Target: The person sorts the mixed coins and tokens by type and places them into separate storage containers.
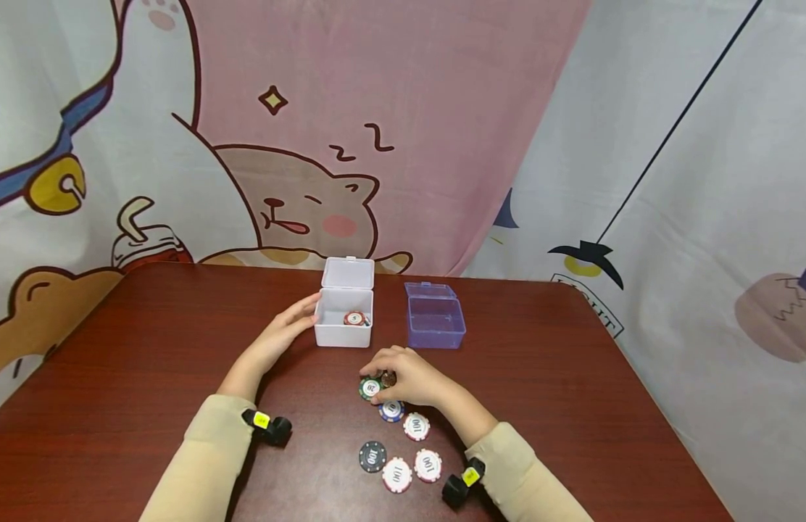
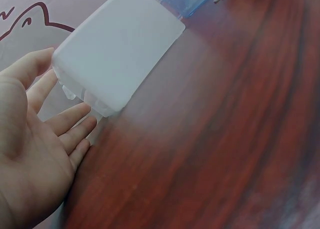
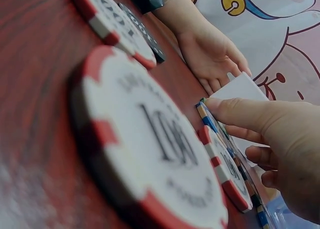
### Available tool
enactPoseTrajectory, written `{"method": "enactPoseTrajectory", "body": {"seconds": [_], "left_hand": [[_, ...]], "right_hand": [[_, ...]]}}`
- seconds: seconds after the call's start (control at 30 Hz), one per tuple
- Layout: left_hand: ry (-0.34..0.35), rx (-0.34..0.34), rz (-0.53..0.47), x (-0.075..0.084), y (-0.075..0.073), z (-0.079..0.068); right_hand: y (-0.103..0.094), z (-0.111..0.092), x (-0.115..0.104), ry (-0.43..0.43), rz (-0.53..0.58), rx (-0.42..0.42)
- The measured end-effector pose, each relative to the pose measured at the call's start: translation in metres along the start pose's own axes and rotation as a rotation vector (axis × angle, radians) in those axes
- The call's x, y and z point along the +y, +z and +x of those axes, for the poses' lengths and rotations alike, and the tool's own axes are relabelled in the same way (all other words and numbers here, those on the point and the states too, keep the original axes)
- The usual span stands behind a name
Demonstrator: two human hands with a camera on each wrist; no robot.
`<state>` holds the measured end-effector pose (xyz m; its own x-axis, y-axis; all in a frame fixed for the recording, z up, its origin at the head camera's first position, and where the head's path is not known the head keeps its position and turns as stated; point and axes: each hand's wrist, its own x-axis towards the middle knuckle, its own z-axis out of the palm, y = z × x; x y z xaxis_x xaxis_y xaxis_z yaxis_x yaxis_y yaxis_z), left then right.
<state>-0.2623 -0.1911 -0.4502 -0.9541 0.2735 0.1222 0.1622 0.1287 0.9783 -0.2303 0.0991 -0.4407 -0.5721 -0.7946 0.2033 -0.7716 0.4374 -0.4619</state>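
Observation:
A white lidded box [image 1: 343, 335] stands with its lid raised, and a red-edged poker chip [image 1: 354, 318] lies inside. My left hand [image 1: 284, 333] touches the box's left side with its fingers extended; the left wrist view shows that hand [image 2: 45, 134] beside the white wall. Over the table, my right hand [image 1: 408, 375] pinches a green poker chip [image 1: 371, 388] between thumb and fingers. A brownish chip [image 1: 389, 378] shows partly under that hand. Just below the thumb lies a blue poker chip [image 1: 391, 412], its top partly covered.
A clear blue-purple box [image 1: 435, 333] with its lid up stands right of the white one. Nearer the front lie a black chip [image 1: 372, 457] and several red-and-white chips [image 1: 397, 475]. A printed curtain [image 1: 403, 130] hangs behind the brown table [image 1: 572, 406].

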Motion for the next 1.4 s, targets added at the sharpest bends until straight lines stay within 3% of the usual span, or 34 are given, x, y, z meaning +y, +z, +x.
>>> {"method": "enactPoseTrajectory", "body": {"seconds": [0.83,1.4], "left_hand": [[0.010,-0.013,-0.014,0.001,0.001,0.000],[0.004,-0.006,-0.004,-0.001,0.000,0.000]], "right_hand": [[0.007,0.001,-0.002,0.005,0.066,0.017],[-0.005,0.004,-0.010,0.041,0.105,0.066]]}}
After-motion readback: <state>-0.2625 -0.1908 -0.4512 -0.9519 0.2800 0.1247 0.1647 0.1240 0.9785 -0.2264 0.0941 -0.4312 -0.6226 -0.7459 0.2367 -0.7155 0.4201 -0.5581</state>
